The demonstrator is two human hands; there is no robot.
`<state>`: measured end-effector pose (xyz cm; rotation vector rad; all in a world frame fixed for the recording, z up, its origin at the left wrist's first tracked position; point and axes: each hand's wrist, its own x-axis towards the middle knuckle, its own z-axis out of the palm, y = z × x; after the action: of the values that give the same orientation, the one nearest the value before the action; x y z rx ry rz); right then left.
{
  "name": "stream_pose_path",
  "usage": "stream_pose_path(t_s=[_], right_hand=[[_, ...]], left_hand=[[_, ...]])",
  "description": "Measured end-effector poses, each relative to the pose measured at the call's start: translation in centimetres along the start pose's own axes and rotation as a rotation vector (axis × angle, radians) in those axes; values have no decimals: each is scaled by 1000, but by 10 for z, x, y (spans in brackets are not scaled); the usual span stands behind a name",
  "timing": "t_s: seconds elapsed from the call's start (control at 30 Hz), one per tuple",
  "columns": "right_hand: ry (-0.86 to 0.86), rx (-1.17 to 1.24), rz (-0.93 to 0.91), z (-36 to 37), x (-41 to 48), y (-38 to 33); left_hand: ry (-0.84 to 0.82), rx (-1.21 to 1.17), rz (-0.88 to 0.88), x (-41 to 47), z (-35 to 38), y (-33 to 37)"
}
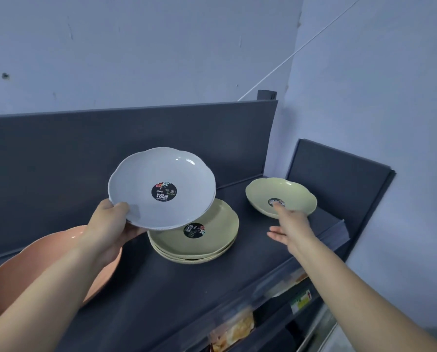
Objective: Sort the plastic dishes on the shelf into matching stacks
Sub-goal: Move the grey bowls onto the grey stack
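My left hand (110,224) grips a pale blue-grey scalloped plate (161,174) by its near-left rim and holds it tilted above the shelf. It bears a round black sticker. Under it stands a stack of green plates (212,240) on the dark shelf (161,288). A single green plate (296,194) lies at the far right of the shelf. My right hand (292,224) is open, with fingers spread, and reaches to that plate's near rim, touching or almost touching it. A pink plate (34,270) lies at the left, partly hidden by my left forearm.
A dark back panel (110,138) rises behind the shelf and a side panel (339,179) closes its right end. A clear price rail with labels (298,301) runs along the front edge. Pale walls stand behind and to the right.
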<state>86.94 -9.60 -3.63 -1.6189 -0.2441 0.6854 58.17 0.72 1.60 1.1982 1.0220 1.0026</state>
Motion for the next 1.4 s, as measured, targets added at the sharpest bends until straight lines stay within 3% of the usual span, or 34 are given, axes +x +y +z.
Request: stream_pose_path(t_s=[0.13, 0.63, 0.93, 1.17, 1.4], right_hand=[[121, 100, 28, -25, 29, -3], [3, 190, 119, -35, 63, -7], [-296, 68, -26, -39, 11, -47], [-560, -148, -16, -3, -29, -55], [-593, -304, -4, 30, -38, -40]], left_hand=[[-16, -35, -31, 3, 18, -5], [4, -72, -57, 7, 28, -2], [51, -170, 64, -3, 2, 44], [57, -210, 98, -15, -25, 63], [56, -178, 54, -21, -45, 58]])
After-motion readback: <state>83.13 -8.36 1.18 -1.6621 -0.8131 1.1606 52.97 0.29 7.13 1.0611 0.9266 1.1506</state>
